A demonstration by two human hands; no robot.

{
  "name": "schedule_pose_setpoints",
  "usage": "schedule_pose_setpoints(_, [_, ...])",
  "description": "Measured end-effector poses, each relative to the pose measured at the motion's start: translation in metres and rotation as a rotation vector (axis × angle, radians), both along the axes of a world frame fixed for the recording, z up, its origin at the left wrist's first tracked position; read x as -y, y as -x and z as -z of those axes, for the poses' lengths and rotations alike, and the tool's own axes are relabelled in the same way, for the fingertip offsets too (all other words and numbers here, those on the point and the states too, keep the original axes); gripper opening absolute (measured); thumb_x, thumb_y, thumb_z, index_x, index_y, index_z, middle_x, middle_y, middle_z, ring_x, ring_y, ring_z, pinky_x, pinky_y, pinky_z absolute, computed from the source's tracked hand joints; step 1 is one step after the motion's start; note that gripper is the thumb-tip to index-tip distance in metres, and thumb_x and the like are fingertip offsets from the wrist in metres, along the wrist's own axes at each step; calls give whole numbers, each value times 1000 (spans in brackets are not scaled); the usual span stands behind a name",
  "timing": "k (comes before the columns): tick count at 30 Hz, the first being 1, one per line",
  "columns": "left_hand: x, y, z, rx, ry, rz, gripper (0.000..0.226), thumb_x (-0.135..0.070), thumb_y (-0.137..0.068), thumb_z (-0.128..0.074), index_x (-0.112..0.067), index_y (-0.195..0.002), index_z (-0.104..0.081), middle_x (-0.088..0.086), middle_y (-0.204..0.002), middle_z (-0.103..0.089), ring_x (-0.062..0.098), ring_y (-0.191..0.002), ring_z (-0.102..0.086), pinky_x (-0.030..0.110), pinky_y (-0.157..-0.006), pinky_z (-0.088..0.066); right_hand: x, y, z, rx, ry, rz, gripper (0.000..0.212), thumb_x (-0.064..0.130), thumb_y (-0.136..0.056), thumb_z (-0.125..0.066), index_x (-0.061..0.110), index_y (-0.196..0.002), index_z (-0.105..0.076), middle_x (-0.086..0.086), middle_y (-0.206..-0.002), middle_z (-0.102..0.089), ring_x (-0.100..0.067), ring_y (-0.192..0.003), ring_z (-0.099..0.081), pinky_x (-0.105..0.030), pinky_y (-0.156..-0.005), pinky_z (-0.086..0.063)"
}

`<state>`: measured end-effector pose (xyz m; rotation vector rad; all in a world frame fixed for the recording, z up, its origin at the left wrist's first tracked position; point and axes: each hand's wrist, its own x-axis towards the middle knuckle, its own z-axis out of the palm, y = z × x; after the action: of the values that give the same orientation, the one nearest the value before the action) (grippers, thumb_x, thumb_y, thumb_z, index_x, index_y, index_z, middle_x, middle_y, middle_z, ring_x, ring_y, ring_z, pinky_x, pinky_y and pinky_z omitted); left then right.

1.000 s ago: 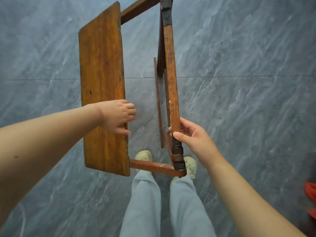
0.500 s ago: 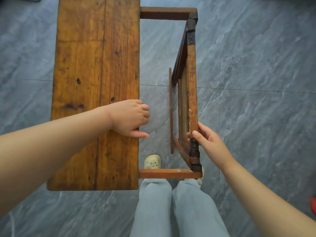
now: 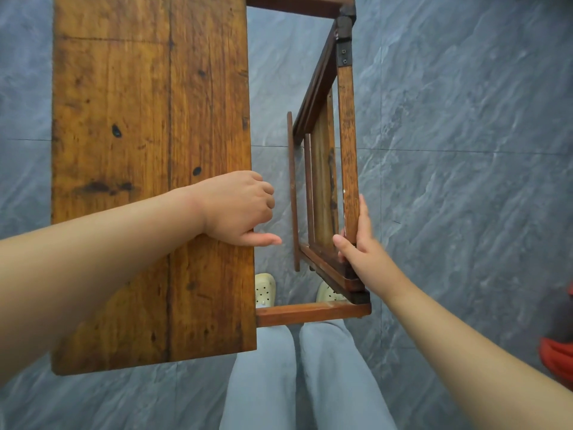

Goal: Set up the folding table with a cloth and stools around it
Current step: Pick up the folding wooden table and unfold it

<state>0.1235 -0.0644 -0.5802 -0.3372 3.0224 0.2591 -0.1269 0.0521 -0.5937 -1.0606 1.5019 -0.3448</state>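
Grey floor (image 3: 465, 150); tabletop (image 3: 148, 150) flatter, nearer.

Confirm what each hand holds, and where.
Both on the folding table: left hand grips the wooden panel's right edge; right hand holds the frame rail near its lower corner.

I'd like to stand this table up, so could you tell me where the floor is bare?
Bare grey floor lies right of the leg frame, up to the red object. It is crowded between the wooden panel and frame: both hands and the person's feet are there.
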Motion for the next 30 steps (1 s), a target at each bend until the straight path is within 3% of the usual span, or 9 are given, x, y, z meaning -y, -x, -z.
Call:
schedule_pose_setpoints(4, [-2, 5, 5, -9, 3, -17, 75, -60, -94, -11, -19, -49, -54, -8, -51, -46, 13, -51, -43, 26, -56, -29, -1, -3, 0, 8, -7, 13, 71, 30, -100, -38, 44, -147, 13, 1, -122, -35, -10, -107, -40, -11, -92, -44])
schedule_pose_setpoints(8, [-3, -4, 10, -6, -5, -61, 78, -57, -95, -8, -18, -45, -53, -7, -47, -46, 13, -48, -42, 27, -55, -29, 0, -11, 0, 46, 12, 27, 76, 35, -95, -44, 48, -145, 11, 8, -146, -36, -10, -120, -44, -44, -113, -33])
schedule_pose_setpoints(11, [-5, -2, 10, -45, 18, -75, 73, -55, -96, -15, -18, -43, -51, -8, -46, -43, 13, -47, -37, 25, -54, -26, 2, -33, -4, 33, -2, -116, 87, 23, -97, -49, 37, -146, 21, 0, -153, -32, -15, -126, -49, -35, -107, -39])
schedule_pose_setpoints(14, [-9, 12, 9, -65, -1, -70, 68, -54, -95, -21, -21, -45, -53, -11, -49, -39, 11, -49, -35, 24, -57, -27, 5, -68, 0, 14, -51, -290, 95, 28, -97, -50, 41, -138, 35, -12, -150, -37, -17, -78, -67, -29, -67, -56])
schedule_pose_setpoints(17, [-7, 9, 6, -66, 21, -93, 62, -49, -94, -26, -24, -44, -53, -13, -51, -30, 8, -49, -28, 23, -57, -24, 5, -80, 6, 40, -38, -257, 93, 27, -98, -49, 45, -137, 33, -13, -151, -35, -7, -56, -59, -18, -51, -50])
schedule_pose_setpoints(21, [-14, -14, 11, -10, 5, -128, 68, -49, -96, -17, -20, -45, -52, -10, -48, -38, 12, -48, -32, 26, -55, -25, 1, -74, 5, 34, -15, -208, 93, 25, -97, -50, 42, -141, 30, 1, -161, -10, -19, -83, -66, -31, -73, -57])
schedule_pose_setpoints(25, [-17, -24, 13, -19, 33, -152, 63, -49, -95, -25, -22, -43, -49, -13, -47, -32, 10, -47, -28, 24, -54, -23, 3, -83, 6, 8, -29, -273, 97, 28, -95, -53, 44, -139, 32, 1, -161, -7, -13, -61, -61, -25, -58, -55])
schedule_pose_setpoints(28, [-17, -31, 16, 4, 21, -139, 63, -50, -95, -25, -22, -44, -49, -12, -46, -37, 9, -46, -31, 24, -54, -25, 4, -86, 9, 40, -43, -297, 99, 32, -94, -56, 45, -139, 32, 5, -161, -6, -16, -98, -65, -23, -81, -54])
schedule_pose_setpoints(30, [-18, -36, 18, 12, 13, -136, 62, -50, -95, -26, -22, -45, -50, -11, -46, -38, 10, -46, -32, 25, -54, -26, 5, -84, 8, 128, -64, -300, 98, 34, -92, -57, 46, -141, 27, 16, -158, -9, -3, -125, -46, -23, -101, -41])
